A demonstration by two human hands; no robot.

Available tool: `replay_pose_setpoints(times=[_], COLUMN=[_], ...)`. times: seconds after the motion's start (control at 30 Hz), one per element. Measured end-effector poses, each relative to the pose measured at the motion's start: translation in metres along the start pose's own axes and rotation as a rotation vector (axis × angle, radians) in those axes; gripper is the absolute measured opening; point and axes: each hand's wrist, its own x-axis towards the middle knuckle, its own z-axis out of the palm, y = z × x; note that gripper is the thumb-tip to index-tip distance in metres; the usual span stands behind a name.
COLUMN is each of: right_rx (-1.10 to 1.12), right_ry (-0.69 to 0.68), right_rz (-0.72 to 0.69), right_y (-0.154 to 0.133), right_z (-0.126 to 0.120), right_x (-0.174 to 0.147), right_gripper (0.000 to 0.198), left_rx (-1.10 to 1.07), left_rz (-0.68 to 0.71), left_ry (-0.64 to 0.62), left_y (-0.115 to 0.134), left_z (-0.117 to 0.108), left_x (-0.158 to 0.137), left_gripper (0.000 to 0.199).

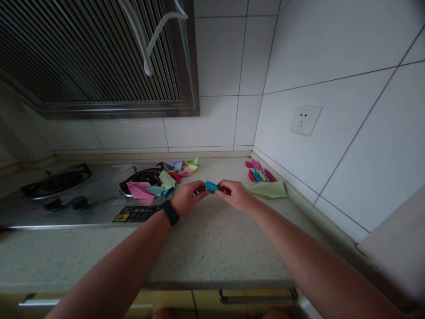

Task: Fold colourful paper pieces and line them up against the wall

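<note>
Nearest are the forearms [116,266]; at twelve o'clock, left hand [188,197] and right hand [236,196] both pinch the blue folded paper [211,186]. It seems light, easily creased, best held gently by opposite edges.

No words or numbers were legible. A black rectangular label with a yellow left end [135,214] stood on the front of the silvery metal stove [94,216], its pale print and the dark marks on the yellow too small to read.
</note>
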Motion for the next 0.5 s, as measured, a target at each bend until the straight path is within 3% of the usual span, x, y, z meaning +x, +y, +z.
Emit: replay_pose_setpoints(times=[0.17, 0.3, 0.5], right_rx=[-0.027, -0.032, -0.094], right_ry=[0.127, 0.179, 0.167], right_rz=[-0.186, -0.211, -0.211], right_y=[-0.006, -0.009, -0.013], right_z=[-0.012, -0.015, -0.015], right_x=[0.0, -0.001, -0.002], right_gripper=[0.015, 0.019, 0.017], left_rx=[0.199, 0.27, 0.284], left_rz=[0.146, 0.221, 0.215], left_ry=[0.117, 0.135, 0.202], left_y=[0.009, 0.012, 0.009], left_z=[0.003, 0.004, 0.003], left_x=[-0.002, -0.003, -0.003], left_gripper=[0.019, 0.022, 0.023])
